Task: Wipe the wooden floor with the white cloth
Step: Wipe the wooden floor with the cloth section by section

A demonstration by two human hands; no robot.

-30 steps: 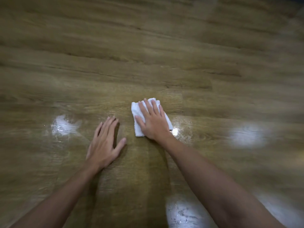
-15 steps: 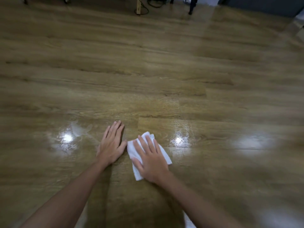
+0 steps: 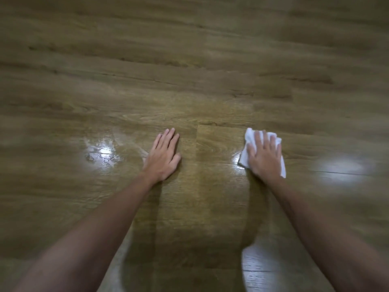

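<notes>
The wooden floor [image 3: 189,66] of brown planks fills the whole view. A white cloth [image 3: 248,137] lies flat on it at centre right, mostly covered by my right hand [image 3: 263,157], which presses down on it with straight, spread fingers. My left hand [image 3: 163,155] rests flat on the bare planks a hand's width or two to the left of the cloth, fingers straight and together. Both forearms reach in from the bottom of the view.
Bright glossy reflections sit on the floor at the left [image 3: 103,152], at the right [image 3: 341,167] and near the bottom [image 3: 259,268]. My shadow darkens the planks between my arms.
My right hand has slid the cloth to the right, away from my left hand. The left hand stays flat on the floor. The view has tilted down, hiding the objects at the far edge.
</notes>
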